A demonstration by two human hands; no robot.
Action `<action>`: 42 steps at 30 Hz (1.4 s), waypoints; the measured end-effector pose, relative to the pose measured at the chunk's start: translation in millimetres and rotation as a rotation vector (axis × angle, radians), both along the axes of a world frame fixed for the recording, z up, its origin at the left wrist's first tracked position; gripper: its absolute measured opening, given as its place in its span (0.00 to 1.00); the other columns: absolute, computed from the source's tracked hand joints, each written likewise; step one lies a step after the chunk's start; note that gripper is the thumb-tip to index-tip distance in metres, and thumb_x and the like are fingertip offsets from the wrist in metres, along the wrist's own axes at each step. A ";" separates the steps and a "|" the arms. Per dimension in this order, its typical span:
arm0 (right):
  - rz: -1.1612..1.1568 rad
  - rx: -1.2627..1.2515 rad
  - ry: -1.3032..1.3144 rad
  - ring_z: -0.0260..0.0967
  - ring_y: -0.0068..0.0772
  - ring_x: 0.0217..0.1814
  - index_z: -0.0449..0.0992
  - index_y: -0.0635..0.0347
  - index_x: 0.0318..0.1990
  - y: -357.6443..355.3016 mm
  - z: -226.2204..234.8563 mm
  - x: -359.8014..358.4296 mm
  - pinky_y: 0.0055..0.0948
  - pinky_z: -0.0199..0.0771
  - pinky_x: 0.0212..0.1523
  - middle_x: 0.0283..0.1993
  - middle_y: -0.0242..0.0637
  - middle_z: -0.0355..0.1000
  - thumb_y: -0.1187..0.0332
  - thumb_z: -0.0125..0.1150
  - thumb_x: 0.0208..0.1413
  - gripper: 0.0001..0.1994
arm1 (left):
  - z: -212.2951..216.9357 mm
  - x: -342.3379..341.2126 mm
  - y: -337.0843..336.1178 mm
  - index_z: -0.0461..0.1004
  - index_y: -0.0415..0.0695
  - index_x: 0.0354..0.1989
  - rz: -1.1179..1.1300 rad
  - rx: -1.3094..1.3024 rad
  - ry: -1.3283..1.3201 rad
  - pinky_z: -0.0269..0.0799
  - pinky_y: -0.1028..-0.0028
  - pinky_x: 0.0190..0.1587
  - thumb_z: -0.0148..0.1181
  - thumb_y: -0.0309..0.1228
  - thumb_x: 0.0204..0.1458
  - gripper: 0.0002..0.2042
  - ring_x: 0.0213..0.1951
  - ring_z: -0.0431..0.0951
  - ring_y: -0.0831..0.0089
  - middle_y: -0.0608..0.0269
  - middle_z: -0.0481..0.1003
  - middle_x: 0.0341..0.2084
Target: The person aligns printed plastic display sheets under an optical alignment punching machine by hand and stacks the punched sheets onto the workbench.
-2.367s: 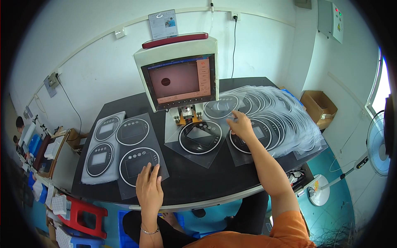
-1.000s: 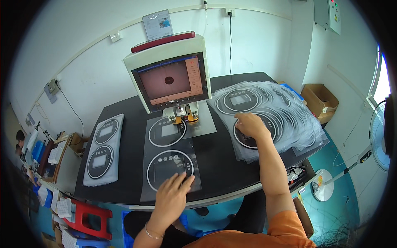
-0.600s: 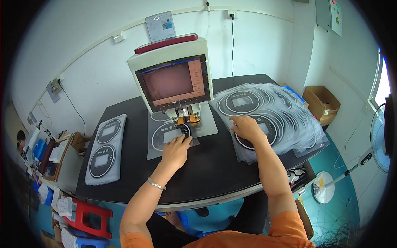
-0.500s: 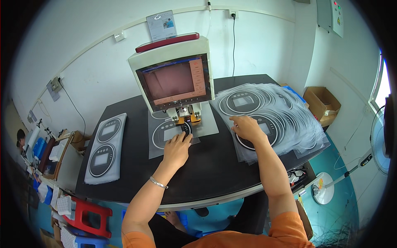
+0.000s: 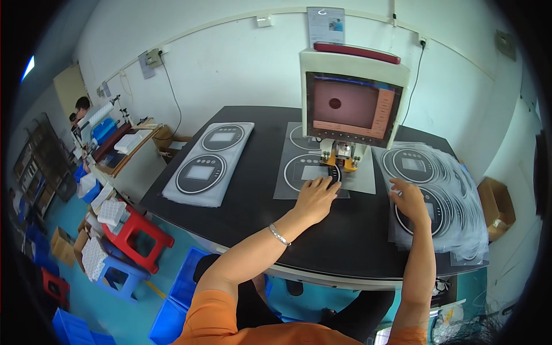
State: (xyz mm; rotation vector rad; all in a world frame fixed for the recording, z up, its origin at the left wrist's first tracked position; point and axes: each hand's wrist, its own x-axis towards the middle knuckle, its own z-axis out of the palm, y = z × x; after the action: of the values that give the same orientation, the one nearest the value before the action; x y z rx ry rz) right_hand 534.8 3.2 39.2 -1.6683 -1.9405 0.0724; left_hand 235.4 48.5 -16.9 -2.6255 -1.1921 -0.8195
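Observation:
My left hand [image 5: 316, 199] lies with its fingers spread flat on a clear printed sheet [image 5: 280, 187]. That sheet has black round panel prints and rests partly under the metal head [image 5: 345, 160] of a benchtop machine. The machine's screen [image 5: 345, 106] shows a dark round spot on a pinkish field. My right hand [image 5: 411, 201] is over the left edge of a fanned stack of similar sheets [image 5: 460, 195], fingers loosely bent and apart, gripping nothing visible. Whether its fingertips touch the stack is unclear.
A neat stack of printed sheets [image 5: 190, 187] sits at the left on the black table [image 5: 259, 230]. A cardboard box [image 5: 495, 207] stands beyond the right edge. Red [image 5: 141, 238] and blue [image 5: 123, 279] stools stand at left. Another person [image 5: 84, 106] is in the far left background.
My view has swung to the left, so the table appears farther right. A dark round spot now shows on the screen. Both hands keep roughly their places on the sheet and by the fanned stack.

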 end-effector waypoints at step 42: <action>-0.098 -0.223 0.510 0.75 0.24 0.21 0.73 0.72 0.58 8.2 -4.1 -9.6 0.25 0.74 0.21 0.28 0.39 0.77 0.75 0.66 0.49 0.26 | 28.1 -233.6 -103.8 0.59 0.45 0.71 0.585 0.097 -0.019 0.48 0.51 0.71 0.56 0.42 0.61 0.31 0.72 0.54 0.47 0.47 0.57 0.70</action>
State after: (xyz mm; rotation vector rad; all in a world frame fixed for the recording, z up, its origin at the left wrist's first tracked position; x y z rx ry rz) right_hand 525.2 11.4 35.2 -1.6759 -1.5045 0.6331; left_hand 1.8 -55.3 11.2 -2.0148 -1.7428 -0.7531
